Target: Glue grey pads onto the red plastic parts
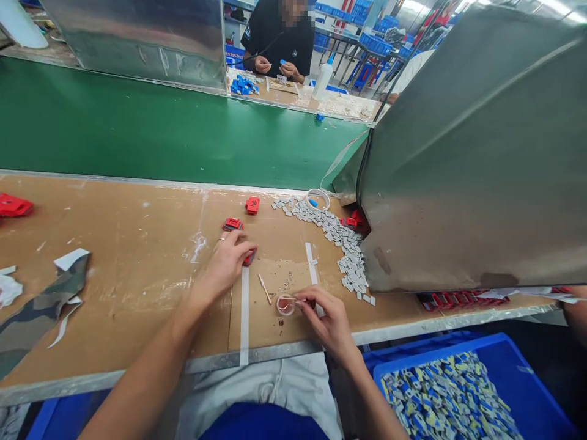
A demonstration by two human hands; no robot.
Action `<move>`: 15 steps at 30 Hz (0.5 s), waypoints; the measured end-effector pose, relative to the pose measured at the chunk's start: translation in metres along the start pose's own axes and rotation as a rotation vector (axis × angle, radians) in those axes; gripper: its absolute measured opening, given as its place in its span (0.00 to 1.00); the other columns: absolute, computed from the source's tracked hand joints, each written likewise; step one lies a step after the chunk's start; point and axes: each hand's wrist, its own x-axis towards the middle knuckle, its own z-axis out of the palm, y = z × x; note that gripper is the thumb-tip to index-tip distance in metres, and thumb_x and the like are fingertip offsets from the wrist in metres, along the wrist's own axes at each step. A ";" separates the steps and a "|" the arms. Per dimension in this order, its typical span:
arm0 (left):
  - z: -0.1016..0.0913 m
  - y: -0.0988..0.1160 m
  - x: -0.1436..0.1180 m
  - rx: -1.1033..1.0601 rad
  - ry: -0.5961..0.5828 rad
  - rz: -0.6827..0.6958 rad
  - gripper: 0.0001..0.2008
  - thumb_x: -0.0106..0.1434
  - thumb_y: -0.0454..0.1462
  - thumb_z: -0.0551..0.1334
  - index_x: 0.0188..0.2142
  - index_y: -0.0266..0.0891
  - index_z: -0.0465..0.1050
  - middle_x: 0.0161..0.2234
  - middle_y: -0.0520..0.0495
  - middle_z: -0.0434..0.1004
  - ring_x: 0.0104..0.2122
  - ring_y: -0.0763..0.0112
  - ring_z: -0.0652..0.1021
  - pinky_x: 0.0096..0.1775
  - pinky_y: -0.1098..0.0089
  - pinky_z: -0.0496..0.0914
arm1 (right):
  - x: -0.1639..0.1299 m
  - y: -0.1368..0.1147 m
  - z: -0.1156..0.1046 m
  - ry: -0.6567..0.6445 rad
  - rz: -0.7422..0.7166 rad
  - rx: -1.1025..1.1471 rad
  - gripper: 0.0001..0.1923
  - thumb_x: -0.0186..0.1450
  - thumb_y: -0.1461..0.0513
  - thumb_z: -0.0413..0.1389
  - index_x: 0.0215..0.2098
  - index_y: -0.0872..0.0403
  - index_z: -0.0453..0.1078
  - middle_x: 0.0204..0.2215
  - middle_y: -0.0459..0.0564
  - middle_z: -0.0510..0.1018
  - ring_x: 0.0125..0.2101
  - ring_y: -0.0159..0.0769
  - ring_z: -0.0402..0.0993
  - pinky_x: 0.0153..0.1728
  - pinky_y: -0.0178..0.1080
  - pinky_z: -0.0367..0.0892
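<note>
A red part [249, 258] is gripped under the closed left hand [232, 260], while a thin stick [293, 299] is pinched over a small dish [285, 305] by the right hand [328, 321].

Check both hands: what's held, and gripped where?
Left hand covers a small red part, pinned at its near end against the workbench. Right hand pinches a thin stick at one end, tip over a small round dish.

Grey tiles [342, 241] behind dish [285, 304], bin [527, 366] right below bench [137, 256].
</note>
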 end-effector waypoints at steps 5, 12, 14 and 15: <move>0.011 0.002 -0.006 0.100 -0.061 -0.005 0.14 0.66 0.38 0.65 0.50 0.42 0.74 0.49 0.42 0.71 0.49 0.56 0.74 0.52 0.55 0.72 | -0.003 0.006 0.005 0.101 0.053 0.063 0.07 0.70 0.62 0.57 0.38 0.52 0.78 0.32 0.51 0.82 0.32 0.36 0.78 0.33 0.37 0.71; 0.013 -0.003 -0.001 0.059 -0.034 -0.069 0.15 0.63 0.34 0.65 0.50 0.39 0.73 0.46 0.42 0.74 0.45 0.58 0.77 0.48 0.57 0.73 | -0.008 0.005 0.002 0.175 0.055 0.067 0.07 0.69 0.62 0.58 0.36 0.53 0.78 0.30 0.50 0.82 0.31 0.35 0.78 0.33 0.36 0.71; 0.011 0.000 0.001 -0.129 0.022 -0.126 0.16 0.64 0.35 0.62 0.51 0.37 0.74 0.48 0.41 0.76 0.45 0.59 0.78 0.47 0.59 0.74 | -0.010 0.007 0.002 0.190 0.068 0.074 0.07 0.69 0.62 0.59 0.35 0.52 0.78 0.30 0.49 0.82 0.31 0.35 0.77 0.33 0.35 0.71; 0.011 0.002 0.003 -0.245 0.042 -0.159 0.17 0.65 0.37 0.61 0.52 0.36 0.74 0.49 0.40 0.76 0.45 0.60 0.78 0.47 0.60 0.75 | -0.011 0.008 0.002 0.195 0.081 0.083 0.07 0.69 0.62 0.59 0.34 0.52 0.78 0.30 0.49 0.81 0.30 0.34 0.77 0.33 0.35 0.71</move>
